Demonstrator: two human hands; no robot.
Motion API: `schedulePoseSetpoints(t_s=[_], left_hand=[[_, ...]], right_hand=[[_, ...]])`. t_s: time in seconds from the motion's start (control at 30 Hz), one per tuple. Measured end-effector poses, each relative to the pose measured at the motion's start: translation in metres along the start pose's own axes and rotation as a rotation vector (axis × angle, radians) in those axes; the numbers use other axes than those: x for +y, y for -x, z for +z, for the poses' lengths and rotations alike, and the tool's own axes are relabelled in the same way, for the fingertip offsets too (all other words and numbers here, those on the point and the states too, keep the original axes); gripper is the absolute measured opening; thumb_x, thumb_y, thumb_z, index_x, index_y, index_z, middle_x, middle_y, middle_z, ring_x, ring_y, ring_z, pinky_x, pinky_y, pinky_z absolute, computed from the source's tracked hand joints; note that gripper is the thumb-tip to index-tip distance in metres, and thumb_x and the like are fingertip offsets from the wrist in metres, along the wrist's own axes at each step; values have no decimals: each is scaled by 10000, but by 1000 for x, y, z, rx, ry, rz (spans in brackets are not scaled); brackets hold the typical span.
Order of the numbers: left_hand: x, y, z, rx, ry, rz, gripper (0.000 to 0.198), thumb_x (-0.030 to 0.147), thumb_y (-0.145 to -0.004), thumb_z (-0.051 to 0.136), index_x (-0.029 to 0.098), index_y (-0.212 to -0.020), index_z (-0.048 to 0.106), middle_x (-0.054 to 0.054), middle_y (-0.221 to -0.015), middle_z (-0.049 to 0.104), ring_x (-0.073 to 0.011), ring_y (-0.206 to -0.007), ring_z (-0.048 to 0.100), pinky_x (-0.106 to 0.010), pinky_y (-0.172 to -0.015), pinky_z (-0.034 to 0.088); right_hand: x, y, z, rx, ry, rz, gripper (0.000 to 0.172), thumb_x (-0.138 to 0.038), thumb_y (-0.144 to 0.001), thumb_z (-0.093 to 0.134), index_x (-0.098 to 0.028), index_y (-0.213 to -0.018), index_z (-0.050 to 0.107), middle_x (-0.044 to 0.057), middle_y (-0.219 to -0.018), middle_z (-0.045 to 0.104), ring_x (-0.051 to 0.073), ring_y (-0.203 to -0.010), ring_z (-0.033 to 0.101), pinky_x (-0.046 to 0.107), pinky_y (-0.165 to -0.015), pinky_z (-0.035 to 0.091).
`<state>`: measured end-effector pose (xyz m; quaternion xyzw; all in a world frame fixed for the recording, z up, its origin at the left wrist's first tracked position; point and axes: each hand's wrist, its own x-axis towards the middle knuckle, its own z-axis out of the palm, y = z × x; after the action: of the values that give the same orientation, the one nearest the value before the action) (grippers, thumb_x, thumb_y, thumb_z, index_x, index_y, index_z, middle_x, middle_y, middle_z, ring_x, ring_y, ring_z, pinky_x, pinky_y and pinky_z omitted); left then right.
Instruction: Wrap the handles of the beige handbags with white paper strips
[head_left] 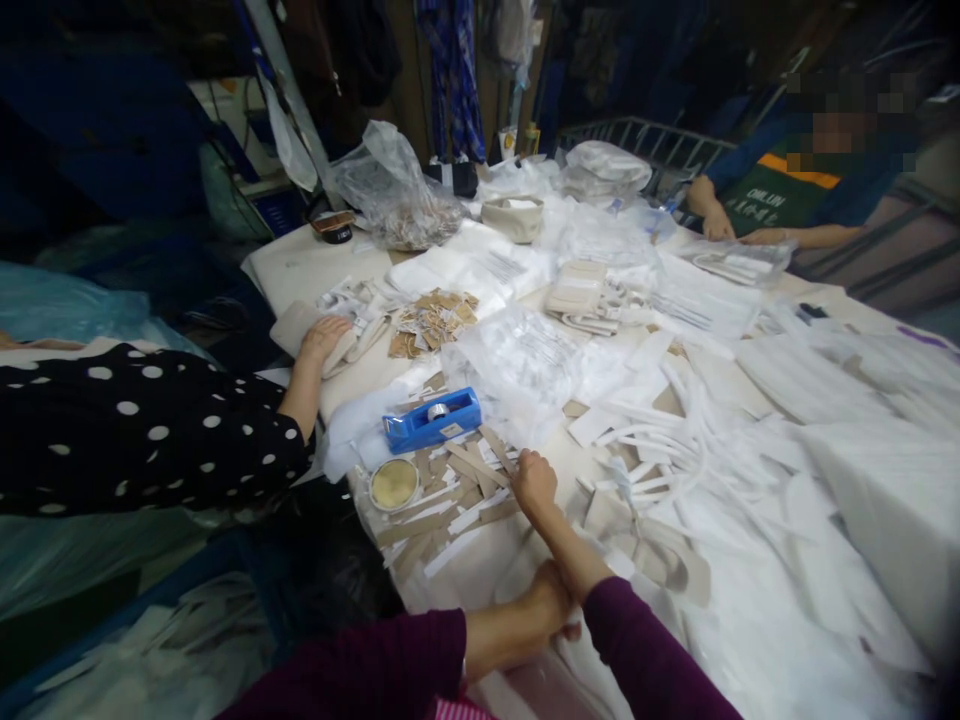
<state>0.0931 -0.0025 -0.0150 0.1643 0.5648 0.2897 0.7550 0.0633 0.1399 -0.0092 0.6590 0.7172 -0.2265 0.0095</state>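
Note:
Both of my purple-sleeved arms reach over the cluttered table. My right hand (534, 482) is closed, its fingertips pinched at the end of a flat brown strip (496, 447) in a heap of brown and white strips. Closer to me, my left hand (553, 598) is curled beneath my right forearm, low over pale material; what its fingers hold is hidden. Beyond the strips stands a blue tape dispenser (433, 420) with a roll in it. Left of the heap is a round, shallow tin (394, 484) with a yellowish top.
A co-worker's hand (324, 340) in a polka-dot sleeve rests on folded beige fabric at left. Small brown tags (435, 322) lie piled beyond the dispenser. Clear plastic bags (525, 365) and white strips (675, 440) cover the middle and right. Another person's hands (712, 215) are at far right.

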Motion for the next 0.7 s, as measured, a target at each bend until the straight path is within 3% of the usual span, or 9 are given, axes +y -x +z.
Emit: schedulePoseSetpoints(t_s=[0.17,0.33,0.43,0.53,0.6,0.7], left_hand=[[9,2,4,45,2,-120,253,344,-843,446,152,-794,602,-20,-521,466,-142,-454,432,-285,-463,352],[10,5,-4,-45,-83,10,256,416,-737,627,171,-693,566,-31,-596,530,-91,-413,380,-258,-415,280],[13,8,-9,-130,-138,74,397,531,-664,683,174,-735,525,-31,-648,566,-62,-399,376,-223,-387,233],[19,11,-12,-166,-133,102,469,564,-665,669,173,-848,486,-2,-669,564,-44,-398,379,-196,-389,210],[23,13,-13,-208,-139,141,461,552,-675,664,169,-850,479,5,-675,563,-32,-382,369,-195,-384,184],[28,15,-14,-270,-181,179,427,537,-703,646,156,-826,498,2,-700,560,-15,-371,343,-204,-382,162]], right_hand=[[-8,1,7,-10,-18,-38,161,-130,-820,465,-132,-912,597,141,-946,620,245,-898,590,322,-737,386],[21,29,-31,18,-239,-63,129,-132,-829,384,-184,-826,502,39,-854,620,133,-720,580,234,-648,399],[65,74,-68,93,-631,-72,80,-254,-842,418,-203,-793,456,-16,-667,570,119,-609,527,222,-594,399],[118,140,-92,113,-1004,74,274,-477,-846,449,-209,-787,454,-64,-487,458,96,-420,383,210,-434,299],[148,184,-94,72,-1113,258,333,-534,-825,464,-209,-752,450,-77,-426,426,76,-338,299,202,-366,206],[176,229,-81,-107,-1146,512,267,-429,-791,512,-197,-667,463,-47,-434,490,72,-292,328,198,-318,197]])
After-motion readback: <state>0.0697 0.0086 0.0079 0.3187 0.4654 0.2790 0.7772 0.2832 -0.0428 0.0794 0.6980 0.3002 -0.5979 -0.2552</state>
